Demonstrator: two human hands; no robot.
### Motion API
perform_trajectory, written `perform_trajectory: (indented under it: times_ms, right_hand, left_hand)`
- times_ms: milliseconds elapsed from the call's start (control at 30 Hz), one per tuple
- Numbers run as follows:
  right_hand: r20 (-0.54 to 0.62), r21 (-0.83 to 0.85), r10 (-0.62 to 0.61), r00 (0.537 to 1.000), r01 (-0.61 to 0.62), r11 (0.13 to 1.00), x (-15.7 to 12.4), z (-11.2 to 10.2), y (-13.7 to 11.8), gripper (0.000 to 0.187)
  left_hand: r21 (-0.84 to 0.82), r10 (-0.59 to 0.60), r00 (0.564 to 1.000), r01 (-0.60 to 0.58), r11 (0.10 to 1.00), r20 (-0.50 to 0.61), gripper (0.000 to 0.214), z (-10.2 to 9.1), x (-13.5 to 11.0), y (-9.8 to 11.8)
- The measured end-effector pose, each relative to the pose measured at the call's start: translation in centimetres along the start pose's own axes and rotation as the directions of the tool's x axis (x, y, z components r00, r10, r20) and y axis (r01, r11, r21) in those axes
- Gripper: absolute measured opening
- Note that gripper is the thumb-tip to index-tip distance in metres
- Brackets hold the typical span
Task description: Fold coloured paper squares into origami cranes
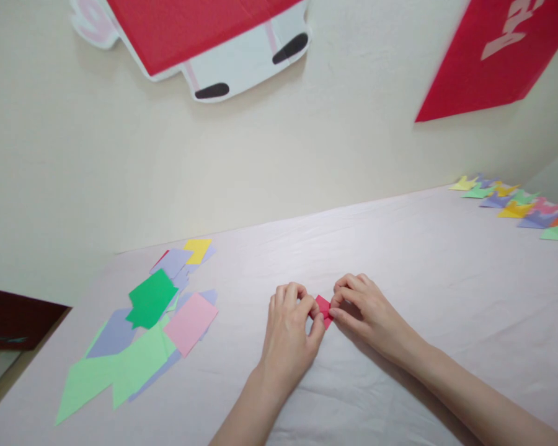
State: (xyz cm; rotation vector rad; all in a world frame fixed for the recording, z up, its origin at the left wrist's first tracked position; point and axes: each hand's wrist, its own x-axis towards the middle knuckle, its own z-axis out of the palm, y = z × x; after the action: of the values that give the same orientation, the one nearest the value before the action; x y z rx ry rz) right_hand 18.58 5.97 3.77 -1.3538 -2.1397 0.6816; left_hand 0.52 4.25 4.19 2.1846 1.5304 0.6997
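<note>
A small piece of folded red paper [323,304] lies between my two hands, low in the middle of the head view. My left hand [292,319] pinches its left side with thumb and fingertips. From the right, the thumb and forefinger of my right hand [368,314] close on the paper's right edge. Fingertips hide parts of the paper, so its full folded shape cannot be made out.
Loose coloured paper sheets, among them a green one [152,298] and a pink one [191,323], overlap on the left of the cloth-covered table [260,260]. Several folded paper figures [516,209] stand in rows at the far right. Behind rises a wall [242,167] with red decorations.
</note>
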Motion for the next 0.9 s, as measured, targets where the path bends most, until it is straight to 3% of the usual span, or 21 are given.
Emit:
perform_trajectory:
  times_ms: [900]
  right_hand:
    - [-0.059,-0.116,0.017,0.998,-0.023,0.993,0.19,1.04,0.01,0.012]
  left_hand:
    - [0.104,-0.038,0.999,0.037,0.994,0.010,0.013,0.80,0.23,0.26]
